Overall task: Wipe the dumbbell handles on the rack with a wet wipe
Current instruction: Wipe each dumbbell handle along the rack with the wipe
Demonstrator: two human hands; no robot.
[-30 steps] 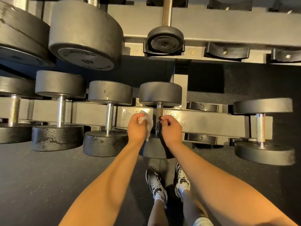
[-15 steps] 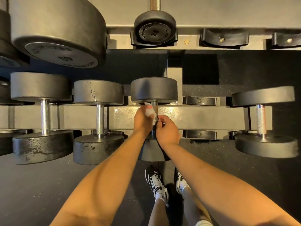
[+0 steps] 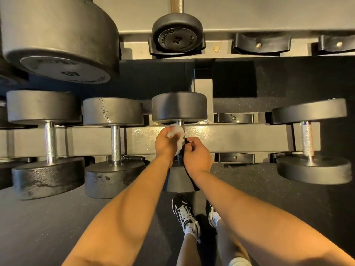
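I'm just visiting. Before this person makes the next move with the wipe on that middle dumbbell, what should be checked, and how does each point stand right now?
1. Wipe secure in the left hand: ok, fingers curl round it.
2. Wipe against the handle of the middle dumbbell: ok, it lies on the upper part.
3. Right hand steadying the handle: cannot tell, fingertips are at it but the grip is hidden.
4. Whole handle wiped: cannot tell, the hands cover most of it.
5. Shoes clear of the weights: ok, they stand on the floor in front.
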